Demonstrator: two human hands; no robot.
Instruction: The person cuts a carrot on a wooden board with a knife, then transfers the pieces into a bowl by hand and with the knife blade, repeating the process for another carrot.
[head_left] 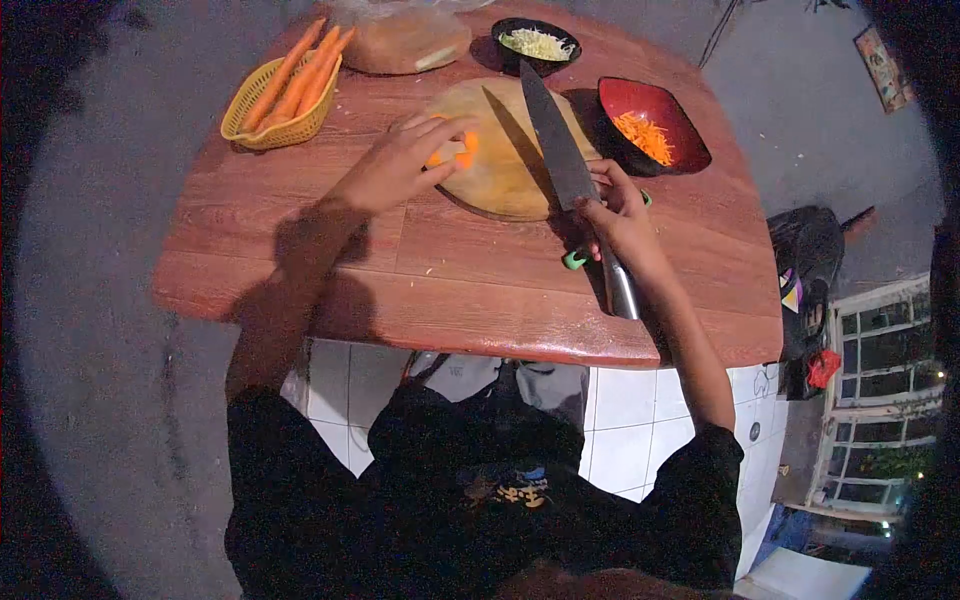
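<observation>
My left hand [405, 165] is at the left side of the round wooden board [500, 185], its fingers closed over orange carrot pieces [465, 150]. In my right hand [622, 215] is a large knife [555, 135], held near the handle's front end, blade pointing up and away over the board's right part. The knife's steel handle end reaches toward the table's front edge. A green-ended tool [574, 260] lies partly hidden beneath my right hand. Right of the board, a red and black bowl [685, 125] holds shredded carrot [645, 138].
A yellow basket [285, 133] with several whole carrots [300, 75] stands at the table's left. Behind the board are a black bowl [537, 62] of pale shreds and another round wooden board [405, 40] with clear plastic. The table's front edge [500, 345] runs close to my body.
</observation>
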